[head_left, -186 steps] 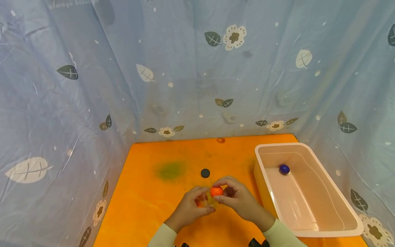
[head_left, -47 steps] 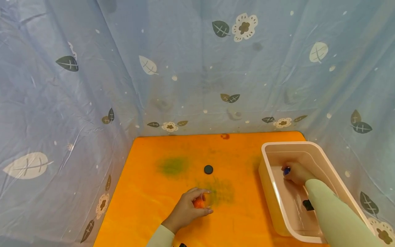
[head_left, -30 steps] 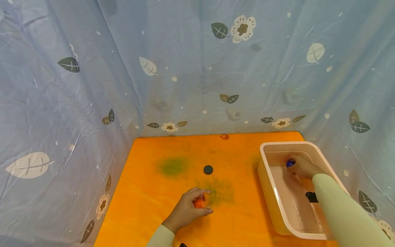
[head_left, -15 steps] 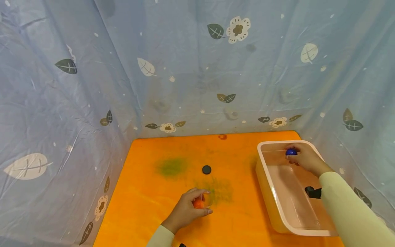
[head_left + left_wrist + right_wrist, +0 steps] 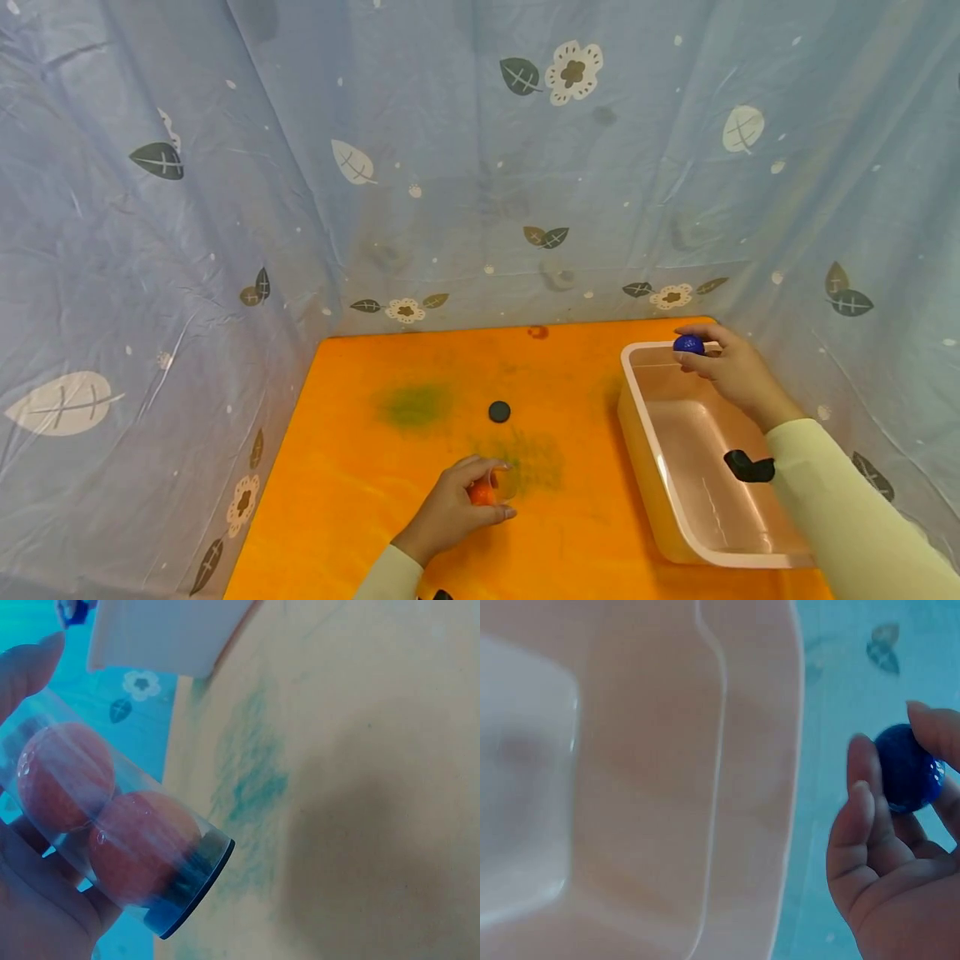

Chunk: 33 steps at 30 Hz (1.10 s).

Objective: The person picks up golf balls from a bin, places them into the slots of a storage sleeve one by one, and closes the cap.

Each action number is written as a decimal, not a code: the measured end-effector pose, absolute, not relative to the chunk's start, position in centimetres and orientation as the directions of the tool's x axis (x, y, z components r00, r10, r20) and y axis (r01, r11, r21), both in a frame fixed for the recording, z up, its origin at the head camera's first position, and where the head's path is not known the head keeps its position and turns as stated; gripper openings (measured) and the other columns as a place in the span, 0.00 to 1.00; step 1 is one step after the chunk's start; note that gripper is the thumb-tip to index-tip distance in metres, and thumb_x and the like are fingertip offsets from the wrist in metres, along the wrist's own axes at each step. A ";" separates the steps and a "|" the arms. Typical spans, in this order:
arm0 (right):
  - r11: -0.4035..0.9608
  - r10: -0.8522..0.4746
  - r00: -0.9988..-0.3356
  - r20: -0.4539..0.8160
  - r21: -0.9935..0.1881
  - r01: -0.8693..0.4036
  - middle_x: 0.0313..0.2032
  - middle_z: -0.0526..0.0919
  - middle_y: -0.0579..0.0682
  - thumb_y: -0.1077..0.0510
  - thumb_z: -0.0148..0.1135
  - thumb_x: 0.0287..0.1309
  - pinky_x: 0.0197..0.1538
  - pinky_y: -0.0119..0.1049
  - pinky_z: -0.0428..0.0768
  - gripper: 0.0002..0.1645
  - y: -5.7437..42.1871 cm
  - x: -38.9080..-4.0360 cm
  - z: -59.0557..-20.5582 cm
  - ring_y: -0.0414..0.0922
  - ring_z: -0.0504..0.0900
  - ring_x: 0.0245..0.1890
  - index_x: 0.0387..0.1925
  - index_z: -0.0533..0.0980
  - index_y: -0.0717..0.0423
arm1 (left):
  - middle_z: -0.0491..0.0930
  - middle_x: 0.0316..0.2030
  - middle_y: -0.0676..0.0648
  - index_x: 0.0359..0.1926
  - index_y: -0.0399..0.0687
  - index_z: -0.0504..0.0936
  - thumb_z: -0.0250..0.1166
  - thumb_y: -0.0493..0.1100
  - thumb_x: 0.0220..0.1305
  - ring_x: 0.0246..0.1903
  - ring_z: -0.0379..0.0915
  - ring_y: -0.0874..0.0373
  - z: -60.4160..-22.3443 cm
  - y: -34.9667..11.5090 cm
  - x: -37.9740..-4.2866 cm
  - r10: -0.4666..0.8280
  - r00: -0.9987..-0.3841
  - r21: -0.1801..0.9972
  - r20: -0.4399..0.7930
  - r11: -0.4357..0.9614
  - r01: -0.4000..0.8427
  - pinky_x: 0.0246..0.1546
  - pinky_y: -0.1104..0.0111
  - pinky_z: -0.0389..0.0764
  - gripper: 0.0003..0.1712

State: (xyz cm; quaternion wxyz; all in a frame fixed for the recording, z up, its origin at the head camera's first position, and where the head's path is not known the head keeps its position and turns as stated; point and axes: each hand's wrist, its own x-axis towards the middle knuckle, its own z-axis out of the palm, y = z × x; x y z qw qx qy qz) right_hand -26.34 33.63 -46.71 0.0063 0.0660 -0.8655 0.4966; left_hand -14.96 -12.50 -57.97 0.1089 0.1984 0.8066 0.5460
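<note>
My left hand (image 5: 459, 505) grips a clear plastic tube (image 5: 142, 817) above the orange table. Two orange golf balls (image 5: 142, 844) lie inside it, and a dark cap (image 5: 199, 896) closes one end. The head view shows only part of one orange ball past my fingers. At the back of the pink bin, level with its rim, my right hand (image 5: 738, 375) pinches a blue golf ball (image 5: 688, 346) between thumb and fingers. White print shows on the blue ball. A round black cap (image 5: 498, 412) lies flat on the table, beyond my left hand.
The pale pink bin (image 5: 678, 492) stands at the table's right side, its walls upright. A flowered blue curtain (image 5: 450, 167) hangs behind the table (image 5: 360, 500) and along both sides. Green smudges mark the tabletop.
My right hand has put an orange ball into the tube area, gone into the bin, taken hold of the blue ball and lifted it to rim height. The left hand keeps its place.
</note>
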 end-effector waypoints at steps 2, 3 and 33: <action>0.486 -0.105 -0.990 0.097 -0.864 -0.136 0.65 0.74 0.70 0.55 0.68 0.79 0.45 0.29 0.83 0.32 32.6 -25.9 -46.3 0.41 0.86 0.44 0.76 0.70 0.62 | 0.81 0.47 0.43 0.67 0.67 0.85 0.83 0.51 0.65 0.36 0.72 0.58 -57.9 -12.5 -15.0 0.439 -0.897 0.924 0.043 0.325 0.203 0.34 0.68 0.75 0.31; 0.484 -0.105 -0.989 0.104 -0.863 -0.142 0.66 0.73 0.69 0.54 0.68 0.79 0.45 0.28 0.83 0.33 32.1 -25.7 -46.1 0.39 0.86 0.44 0.76 0.71 0.61 | 0.81 0.47 0.42 0.67 0.67 0.85 0.83 0.51 0.65 0.36 0.71 0.58 -57.9 -12.5 -15.0 0.440 -0.897 0.925 0.043 0.323 0.202 0.34 0.68 0.75 0.31; 0.185 -0.436 -0.871 0.228 -0.924 -0.334 0.58 0.75 0.61 0.67 0.71 0.73 0.49 0.39 0.87 0.19 18.1 -19.1 -46.6 0.54 0.87 0.48 0.61 0.79 0.56 | 0.80 0.43 0.50 0.66 0.68 0.86 0.84 0.52 0.63 0.37 0.74 0.56 -57.8 -11.2 -15.8 0.402 -0.915 0.915 0.032 0.356 0.189 0.35 0.68 0.77 0.30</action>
